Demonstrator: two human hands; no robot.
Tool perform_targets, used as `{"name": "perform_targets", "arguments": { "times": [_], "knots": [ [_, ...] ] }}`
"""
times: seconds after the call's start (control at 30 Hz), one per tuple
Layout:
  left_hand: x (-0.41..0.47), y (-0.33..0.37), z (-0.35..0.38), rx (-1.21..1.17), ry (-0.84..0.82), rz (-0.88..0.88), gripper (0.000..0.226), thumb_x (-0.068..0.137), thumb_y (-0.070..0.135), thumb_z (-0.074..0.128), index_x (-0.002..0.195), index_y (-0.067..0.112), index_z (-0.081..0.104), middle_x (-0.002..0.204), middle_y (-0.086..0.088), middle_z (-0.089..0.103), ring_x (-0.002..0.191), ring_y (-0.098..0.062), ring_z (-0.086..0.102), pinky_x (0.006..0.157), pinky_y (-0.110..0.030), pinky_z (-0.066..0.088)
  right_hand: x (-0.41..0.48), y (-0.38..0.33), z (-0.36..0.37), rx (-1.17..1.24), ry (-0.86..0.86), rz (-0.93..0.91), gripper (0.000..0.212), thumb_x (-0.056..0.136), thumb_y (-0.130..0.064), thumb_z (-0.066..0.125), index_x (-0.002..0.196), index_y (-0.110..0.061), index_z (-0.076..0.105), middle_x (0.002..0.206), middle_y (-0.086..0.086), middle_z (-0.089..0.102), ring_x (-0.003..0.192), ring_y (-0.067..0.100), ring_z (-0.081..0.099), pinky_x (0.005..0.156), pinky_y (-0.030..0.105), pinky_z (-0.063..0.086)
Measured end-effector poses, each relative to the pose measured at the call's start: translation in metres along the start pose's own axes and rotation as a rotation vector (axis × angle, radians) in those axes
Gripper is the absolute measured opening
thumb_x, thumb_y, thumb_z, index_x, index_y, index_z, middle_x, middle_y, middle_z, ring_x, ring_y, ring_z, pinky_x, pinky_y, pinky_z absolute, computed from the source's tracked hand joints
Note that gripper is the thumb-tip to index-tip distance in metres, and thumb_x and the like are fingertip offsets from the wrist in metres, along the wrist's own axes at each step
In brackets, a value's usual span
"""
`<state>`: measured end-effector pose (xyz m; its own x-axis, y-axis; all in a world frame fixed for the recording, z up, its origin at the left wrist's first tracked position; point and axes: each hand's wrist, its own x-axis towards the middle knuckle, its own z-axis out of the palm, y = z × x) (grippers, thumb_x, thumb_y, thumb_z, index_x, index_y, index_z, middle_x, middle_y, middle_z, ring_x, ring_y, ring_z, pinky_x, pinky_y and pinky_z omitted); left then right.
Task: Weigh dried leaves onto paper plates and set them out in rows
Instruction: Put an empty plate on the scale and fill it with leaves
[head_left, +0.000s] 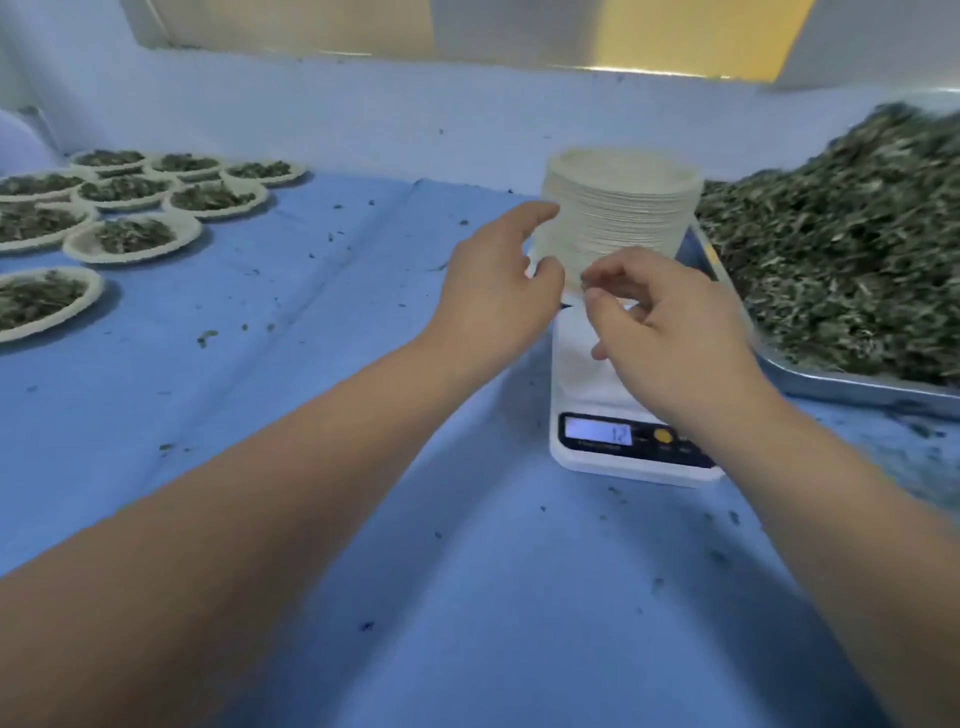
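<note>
A tall stack of paper plates (623, 208) stands behind the white digital scale (587, 384), whose display is lit. My left hand (493, 291) cups the stack's left side, with the forefinger high and the thumb low. My right hand (660, 322) hovers over the scale platform, its thumb and curled fingers pinching at the stack's bottom edge, which is blurred. A heap of dried leaves (852, 249) fills a metal tray (857, 387) on the right. Several filled plates (132, 236) lie in rows at the far left.
A blue cloth (363, 519) covers the table, with leaf crumbs scattered over it. A pale wall ledge (415, 119) runs along the back. The metal tray's corner sits close beside the scale and the stack.
</note>
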<state>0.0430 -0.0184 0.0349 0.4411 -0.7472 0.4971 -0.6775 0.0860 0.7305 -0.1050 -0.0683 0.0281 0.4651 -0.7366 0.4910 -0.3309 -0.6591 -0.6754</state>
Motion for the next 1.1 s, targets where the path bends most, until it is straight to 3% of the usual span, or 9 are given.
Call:
{"name": "perform_targets", "arguments": {
  "times": [0.13, 0.23, 0.3, 0.43, 0.5, 0.6, 0.87, 1.03, 1.1],
  "knots": [
    [0.038, 0.019, 0.032, 0.218, -0.027, 0.209, 0.053, 0.098, 0.004, 0.052, 0.149, 0.013, 0.052, 0.160, -0.001, 0.046, 0.145, -0.016, 0.044, 0.114, -0.013, 0.024, -0.005, 0.050, -0.046, -0.070, 0.120, 0.061, 0.013, 0.091, -0.028, 0.058, 0.096, -0.030, 0.070, 0.082, -0.018, 0.069, 0.069, 0.011, 0.069, 0.079, 0.044, 0.058],
    [0.066, 0.029, 0.054, 0.427, -0.121, 0.335, 0.051, 0.101, 0.001, 0.042, 0.151, 0.010, 0.049, 0.163, -0.006, 0.040, 0.153, -0.022, 0.032, 0.120, -0.031, 0.025, -0.010, 0.081, -0.064, -0.126, 0.199, 0.076, 0.013, 0.091, -0.024, 0.059, 0.095, -0.027, 0.070, 0.067, -0.020, 0.061, 0.064, 0.005, 0.061, 0.074, 0.038, 0.057],
    [0.085, 0.033, 0.063, 0.592, -0.142, 0.363, 0.049, 0.100, -0.001, 0.040, 0.145, 0.010, 0.055, 0.155, -0.008, 0.050, 0.144, -0.028, 0.044, 0.113, -0.042, 0.038, -0.012, 0.093, -0.068, -0.134, 0.215, 0.069, 0.011, 0.092, -0.022, 0.060, 0.094, -0.025, 0.071, 0.063, -0.020, 0.057, 0.060, 0.006, 0.057, 0.071, 0.037, 0.056],
    [0.099, 0.035, 0.072, 0.779, -0.196, 0.380, 0.043, 0.092, -0.003, 0.042, 0.123, 0.013, 0.067, 0.125, -0.010, 0.069, 0.112, -0.037, 0.058, 0.087, -0.043, 0.046, -0.013, 0.103, -0.073, -0.163, 0.206, 0.033, 0.011, 0.092, -0.021, 0.060, 0.092, -0.024, 0.070, 0.057, -0.016, 0.053, 0.061, 0.016, 0.058, 0.067, 0.039, 0.056],
    [0.101, 0.036, 0.073, 0.859, -0.214, 0.425, 0.032, 0.090, -0.003, 0.044, 0.110, 0.010, 0.064, 0.107, -0.012, 0.067, 0.093, -0.035, 0.054, 0.073, -0.040, 0.040, -0.012, 0.104, -0.074, -0.176, 0.217, 0.016, 0.011, 0.091, -0.020, 0.059, 0.092, -0.022, 0.070, 0.059, -0.011, 0.056, 0.061, 0.022, 0.059, 0.065, 0.041, 0.056],
    [0.105, 0.042, 0.073, 0.972, -0.252, 0.482, 0.026, 0.088, -0.005, 0.047, 0.105, 0.009, 0.060, 0.087, -0.009, 0.053, 0.081, -0.031, 0.044, 0.068, -0.039, 0.034, -0.009, 0.105, -0.073, -0.175, 0.248, 0.011, 0.012, 0.090, -0.019, 0.058, 0.091, -0.021, 0.070, 0.062, -0.008, 0.060, 0.062, 0.023, 0.060, 0.065, 0.041, 0.055],
    [0.107, 0.046, 0.070, 1.148, -0.318, 0.587, 0.026, 0.090, -0.005, 0.046, 0.113, 0.005, 0.053, 0.095, -0.013, 0.059, 0.077, -0.031, 0.043, 0.065, -0.039, 0.031, -0.010, 0.107, -0.071, -0.176, 0.240, -0.014, 0.014, 0.090, -0.018, 0.057, 0.093, -0.020, 0.071, 0.061, -0.011, 0.058, 0.061, 0.022, 0.059, 0.065, 0.041, 0.055],
    [0.112, 0.045, 0.069, 1.168, -0.327, 0.625, 0.017, 0.088, -0.004, 0.048, 0.095, 0.009, 0.041, 0.073, -0.005, 0.039, 0.069, -0.031, 0.042, 0.060, -0.038, 0.032, -0.010, 0.106, -0.071, -0.180, 0.225, -0.025, 0.015, 0.089, -0.019, 0.056, 0.092, -0.021, 0.071, 0.059, -0.017, 0.053, 0.061, 0.019, 0.059, 0.065, 0.040, 0.056],
    [0.114, 0.044, 0.070, 1.174, -0.327, 0.638, 0.024, 0.088, -0.005, 0.048, 0.109, 0.007, 0.046, 0.076, -0.009, 0.047, 0.066, -0.031, 0.042, 0.055, -0.036, 0.029, -0.010, 0.106, -0.072, -0.176, 0.220, -0.021, 0.015, 0.089, -0.020, 0.056, 0.092, -0.021, 0.071, 0.058, -0.018, 0.051, 0.061, 0.019, 0.059, 0.066, 0.040, 0.056]
  ]
}}
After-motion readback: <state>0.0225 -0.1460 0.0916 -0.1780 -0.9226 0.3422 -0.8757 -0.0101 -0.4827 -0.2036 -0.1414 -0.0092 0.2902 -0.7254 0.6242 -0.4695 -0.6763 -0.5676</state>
